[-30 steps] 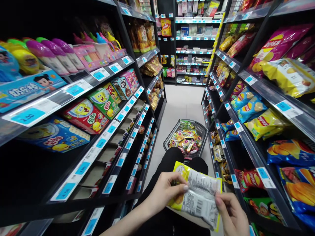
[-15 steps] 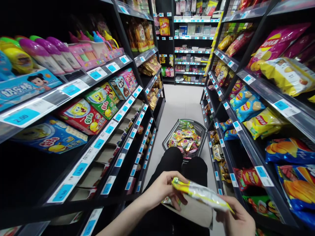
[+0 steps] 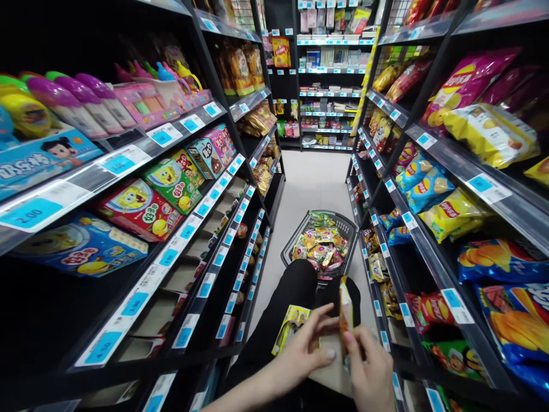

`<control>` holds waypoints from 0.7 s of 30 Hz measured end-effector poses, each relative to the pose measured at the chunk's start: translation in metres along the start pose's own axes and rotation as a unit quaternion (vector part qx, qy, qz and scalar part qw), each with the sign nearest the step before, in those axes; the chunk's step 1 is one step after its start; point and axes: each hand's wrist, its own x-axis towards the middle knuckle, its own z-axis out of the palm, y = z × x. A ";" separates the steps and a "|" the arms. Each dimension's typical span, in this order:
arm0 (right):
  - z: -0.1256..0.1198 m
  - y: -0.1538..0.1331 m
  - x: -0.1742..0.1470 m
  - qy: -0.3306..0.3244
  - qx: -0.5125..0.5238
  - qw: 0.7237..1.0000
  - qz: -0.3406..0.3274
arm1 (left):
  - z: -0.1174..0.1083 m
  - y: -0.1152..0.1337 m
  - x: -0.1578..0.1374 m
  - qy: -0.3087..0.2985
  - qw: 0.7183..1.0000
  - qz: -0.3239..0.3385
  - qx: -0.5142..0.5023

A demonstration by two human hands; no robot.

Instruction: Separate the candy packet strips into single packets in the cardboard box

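Observation:
My right hand (image 3: pixel 369 363) grips a snack packet (image 3: pixel 344 306), held upright and seen nearly edge-on, with yellow and orange print. Beside it on the left is my left hand (image 3: pixel 311 343), fingers spread and curved, holding nothing that I can see. Under both hands a cardboard box (image 3: pixel 332 375) with a plain greyish inside rests on my lap. A yellow printed piece (image 3: pixel 292 326) shows past my left hand; whether it is a flap of the box or a separate packet I cannot tell. My fingers hide much of the box.
A dark shopping basket (image 3: pixel 354 233) full of snack packets (image 3: pixel 321 236) stands on the floor beyond my knees. Shelves line both sides: boxed snacks (image 3: pixel 137 203) on the left, bags of chips (image 3: pixel 454 212) on the right. A rear shelf (image 3: pixel 330 93) closes the aisle.
The packet went from lying flat between both hands to upright in my right hand. My left hand let go of it and opened. The yellow printed piece came into view.

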 end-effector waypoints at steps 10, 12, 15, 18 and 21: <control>-0.032 0.002 0.005 0.128 0.070 0.988 0.058 | 0.003 0.004 -0.004 0.013 0.991 -0.067 -0.112; -0.039 0.009 0.007 0.079 0.194 0.965 0.159 | 0.001 0.008 -0.003 -0.014 0.990 -0.069 -0.122; -0.041 0.013 0.006 -0.007 0.336 0.909 0.248 | 0.001 0.012 -0.002 -0.017 0.993 -0.058 -0.097; -0.037 0.012 0.001 0.011 0.315 0.912 0.265 | 0.000 0.016 -0.001 0.071 0.997 0.020 -0.033; -0.036 0.009 -0.006 0.040 0.223 0.948 0.223 | -0.004 0.019 -0.001 0.133 0.987 0.068 0.062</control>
